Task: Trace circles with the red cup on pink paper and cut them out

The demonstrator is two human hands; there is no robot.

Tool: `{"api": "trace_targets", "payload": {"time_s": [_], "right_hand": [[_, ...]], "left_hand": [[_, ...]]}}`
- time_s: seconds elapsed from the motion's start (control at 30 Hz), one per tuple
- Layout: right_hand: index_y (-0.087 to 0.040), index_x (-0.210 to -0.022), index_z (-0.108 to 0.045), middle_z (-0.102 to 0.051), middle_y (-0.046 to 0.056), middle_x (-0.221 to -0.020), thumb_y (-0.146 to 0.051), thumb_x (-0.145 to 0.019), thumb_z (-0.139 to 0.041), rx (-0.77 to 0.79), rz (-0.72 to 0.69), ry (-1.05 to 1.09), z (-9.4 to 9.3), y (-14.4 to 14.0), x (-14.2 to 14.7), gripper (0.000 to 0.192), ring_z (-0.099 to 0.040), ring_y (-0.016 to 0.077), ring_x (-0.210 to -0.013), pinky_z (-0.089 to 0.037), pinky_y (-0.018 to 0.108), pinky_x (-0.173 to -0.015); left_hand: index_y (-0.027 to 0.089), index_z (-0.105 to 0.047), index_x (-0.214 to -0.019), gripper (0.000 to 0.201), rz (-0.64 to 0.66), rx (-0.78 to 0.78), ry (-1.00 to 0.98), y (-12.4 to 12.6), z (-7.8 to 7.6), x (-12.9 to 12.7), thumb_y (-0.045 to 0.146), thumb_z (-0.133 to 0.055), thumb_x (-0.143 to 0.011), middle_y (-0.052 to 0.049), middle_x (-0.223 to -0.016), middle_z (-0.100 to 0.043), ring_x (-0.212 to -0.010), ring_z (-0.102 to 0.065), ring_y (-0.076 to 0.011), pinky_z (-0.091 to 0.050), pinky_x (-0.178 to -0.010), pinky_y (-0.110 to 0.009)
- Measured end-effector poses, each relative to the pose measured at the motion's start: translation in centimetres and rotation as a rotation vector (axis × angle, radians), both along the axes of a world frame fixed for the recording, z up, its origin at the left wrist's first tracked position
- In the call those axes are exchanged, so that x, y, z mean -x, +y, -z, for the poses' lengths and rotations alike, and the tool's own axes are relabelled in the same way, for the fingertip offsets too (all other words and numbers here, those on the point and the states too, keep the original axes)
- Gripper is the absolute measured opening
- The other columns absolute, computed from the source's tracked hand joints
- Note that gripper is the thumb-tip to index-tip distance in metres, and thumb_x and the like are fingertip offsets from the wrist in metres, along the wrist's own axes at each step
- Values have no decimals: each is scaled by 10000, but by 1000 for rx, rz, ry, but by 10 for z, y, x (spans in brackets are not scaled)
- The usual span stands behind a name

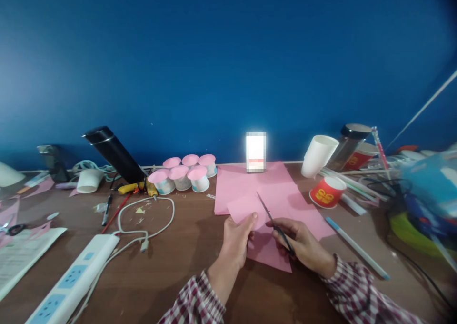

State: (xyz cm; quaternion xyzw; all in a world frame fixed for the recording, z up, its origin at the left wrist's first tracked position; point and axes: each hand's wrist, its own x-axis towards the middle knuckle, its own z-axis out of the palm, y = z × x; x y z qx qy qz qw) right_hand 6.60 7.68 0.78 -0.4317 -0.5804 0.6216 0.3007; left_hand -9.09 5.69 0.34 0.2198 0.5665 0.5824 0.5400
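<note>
On the desk, left hand (237,240) holds pink paper (246,207); no writing readable.

Pink paper sheets (250,186) lie on a brown tabletop (185,267) before a deep blue wall (228,52). Sleeves (193,305) are maroon-and-white plaid. One paper cup (326,191) is red with gold print; the power strip (71,281) is white with pale blue sockets.
</note>
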Motion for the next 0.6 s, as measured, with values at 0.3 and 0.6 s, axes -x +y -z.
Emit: {"api": "trace_targets", "payload": {"time_s": [0.3, 0.6], "right_hand": [[-137, -944, -580, -502, -59, -531, -492, -713, -654, 87, -38, 47, -7, -2, -1, 430, -485, 76, -402, -354, 178, -357], [-133, -933, -583, -516, -47, -531, -481, -746, -635, 129, -74, 155, -5, 4, -7, 399, -484, 66, -388, -263, 144, -325]], "left_hand": [[118, -620, -714, 377, -72, -47, -90, 1, -4, 0, 390, -789, -516, 42, -514, -528, -412, -408, -39, -334, -406, -172], [122, -605, -721, 366, 37, -78, -93, -2, -4, -1, 392, -777, -542, 33, -499, -534, -383, -398, -46, -303, -370, -179]]}}
